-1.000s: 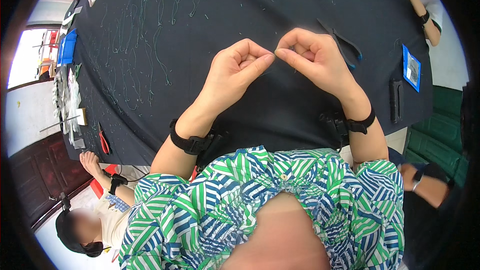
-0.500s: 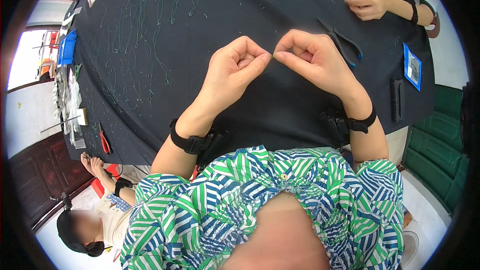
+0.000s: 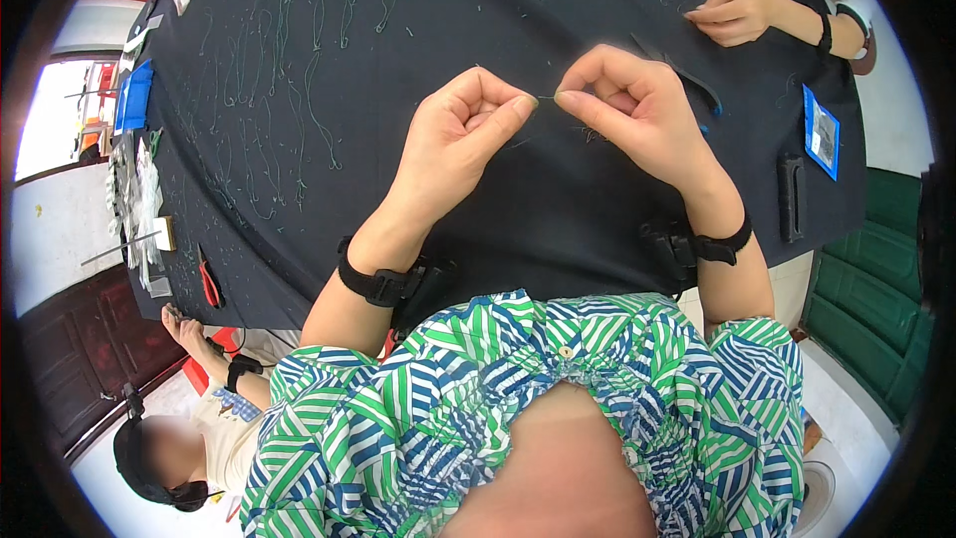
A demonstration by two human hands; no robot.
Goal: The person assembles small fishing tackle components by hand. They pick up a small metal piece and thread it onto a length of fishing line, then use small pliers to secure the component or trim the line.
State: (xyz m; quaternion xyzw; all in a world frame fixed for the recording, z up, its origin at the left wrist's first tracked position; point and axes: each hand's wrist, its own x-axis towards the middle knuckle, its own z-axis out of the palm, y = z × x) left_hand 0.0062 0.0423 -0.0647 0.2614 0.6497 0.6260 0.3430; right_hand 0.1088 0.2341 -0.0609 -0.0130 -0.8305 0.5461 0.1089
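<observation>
A short piece of thin green thread (image 3: 545, 97) is stretched between my two hands, over the black cloth (image 3: 448, 0) of the table. One end is pinched between thumb and forefinger of my left hand (image 3: 463, 134). My right hand (image 3: 637, 115) pinches the other end the same way, a small gap apart. Several tiny dark pieces lie on the cloth just under the right hand, too small to name. Behind that hand, pliers (image 3: 711, 95) with blue-tipped handles are partly hidden. To the left, several looped green threads (image 3: 320, 120) lie spread out.
Another person's hand (image 3: 732, 14) works at the far right. A blue packet (image 3: 822, 132) and a black case (image 3: 791, 197) lie along the right side. At left are a red-handled tool (image 3: 208, 281), clear plastic bags (image 3: 147, 189) and a second person's hands (image 3: 189, 331).
My hands have moved slightly apart, the right one up and to the right, and the thread now shows between them. My right hand now covers more of the pliers.
</observation>
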